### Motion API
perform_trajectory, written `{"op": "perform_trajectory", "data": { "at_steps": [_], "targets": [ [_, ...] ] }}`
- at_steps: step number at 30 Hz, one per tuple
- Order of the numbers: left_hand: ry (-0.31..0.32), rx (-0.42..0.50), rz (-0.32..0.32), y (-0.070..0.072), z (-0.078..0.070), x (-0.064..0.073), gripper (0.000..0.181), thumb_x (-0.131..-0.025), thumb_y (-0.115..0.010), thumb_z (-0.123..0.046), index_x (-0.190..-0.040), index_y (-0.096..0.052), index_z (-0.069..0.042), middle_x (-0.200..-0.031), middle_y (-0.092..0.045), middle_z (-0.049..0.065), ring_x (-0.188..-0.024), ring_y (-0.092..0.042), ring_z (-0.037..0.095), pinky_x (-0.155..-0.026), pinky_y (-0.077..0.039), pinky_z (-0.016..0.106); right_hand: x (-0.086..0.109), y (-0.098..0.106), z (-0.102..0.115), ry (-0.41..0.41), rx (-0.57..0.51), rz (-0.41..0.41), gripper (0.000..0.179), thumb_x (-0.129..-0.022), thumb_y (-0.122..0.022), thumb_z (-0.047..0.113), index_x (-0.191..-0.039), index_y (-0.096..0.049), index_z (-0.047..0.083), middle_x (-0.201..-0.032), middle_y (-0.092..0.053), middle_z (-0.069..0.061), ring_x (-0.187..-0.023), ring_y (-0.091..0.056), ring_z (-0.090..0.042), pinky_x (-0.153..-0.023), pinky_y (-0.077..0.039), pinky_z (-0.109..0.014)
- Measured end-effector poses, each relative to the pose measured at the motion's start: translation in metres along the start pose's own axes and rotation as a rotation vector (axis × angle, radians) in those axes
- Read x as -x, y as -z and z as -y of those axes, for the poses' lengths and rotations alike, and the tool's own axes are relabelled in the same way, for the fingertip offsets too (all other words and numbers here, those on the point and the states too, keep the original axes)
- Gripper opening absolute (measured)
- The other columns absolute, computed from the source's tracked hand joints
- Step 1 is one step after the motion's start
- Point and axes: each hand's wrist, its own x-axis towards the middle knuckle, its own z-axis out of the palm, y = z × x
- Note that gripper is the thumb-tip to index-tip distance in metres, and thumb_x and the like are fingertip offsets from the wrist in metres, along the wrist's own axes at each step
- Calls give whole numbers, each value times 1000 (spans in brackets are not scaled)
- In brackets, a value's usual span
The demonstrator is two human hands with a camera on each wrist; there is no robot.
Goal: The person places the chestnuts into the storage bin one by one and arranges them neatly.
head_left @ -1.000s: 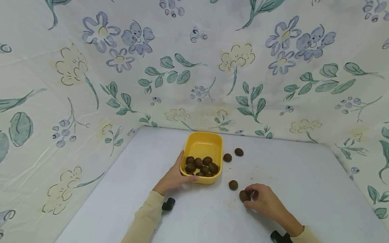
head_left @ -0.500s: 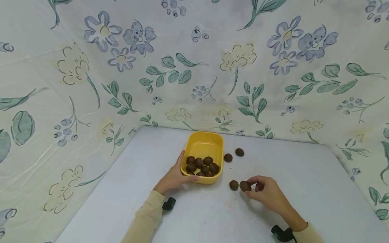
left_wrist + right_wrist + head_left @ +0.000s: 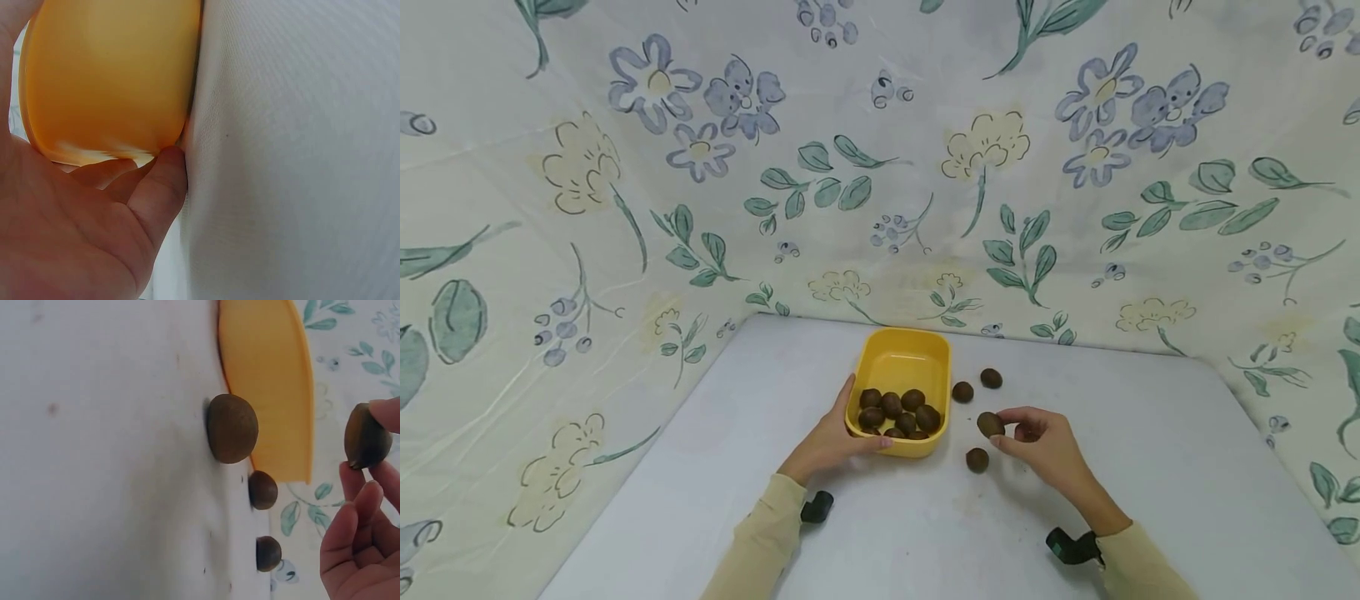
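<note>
While a loose nut (image 3: 977,460) lies just below it, my right hand (image 3: 1048,450) pinches the held nut (image 3: 990,424) right of centre, probably by the fingertips for easy release. My left hand (image 3: 831,442) grips the box (image 3: 917,448) round its lower-left corner, likely to steady it. The held nut is between my hands; two far nuts (image 3: 991,378) lie above.
</note>
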Motion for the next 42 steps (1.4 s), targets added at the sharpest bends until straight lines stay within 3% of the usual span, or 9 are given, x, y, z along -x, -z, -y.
{"op": "perform_trajectory", "data": {
  "at_steps": [8, 25, 38, 42],
  "targets": [
    [7, 4, -8, 0, -1, 1, 136, -71, -90, -57, -168, 0, -24, -173, -24, 15, -156, -32, 39, -126, -28, 62, -26, -13, 1, 21, -57, 3, 37, -86, -86, 23, -119, -77, 9, -107, -74, -12, -81, -54, -17, -65, -47, -20],
    [-1, 8, -9, -1, 1, 0, 136, -72, -89, -57, -168, 1, -23, -173, -23, 15, -156, -32, 39, -126, -28, 62, -67, -33, 6, -22, -85, -25, 38, -86, -85, 25, -120, -76, 10, -113, -76, -11, -89, -54, -23, -74, -48, -22],
    [-1, 23, -3, -1, 1, -1, 137, -71, -90, -56, -168, 1, -24, -173, -23, 14, -157, -31, 38, -126, -28, 62, -86, -52, 12, 12, -111, -8, 38, -88, -84, 23, -120, -76, 5, -118, -76, -16, -83, -58, -21, -71, -51, -20],
    [2, 24, -7, -1, 0, 1, 135, -72, -89, -55, -168, 1, -25, -173, -23, 14, -157, -31, 38, -126, -28, 62, -90, -58, 17, -16, -95, 1, 39, -87, -84, 23, -121, -76, 6, -120, -76, -14, -88, -62, -21, -74, -54, -19]
  ]
}}
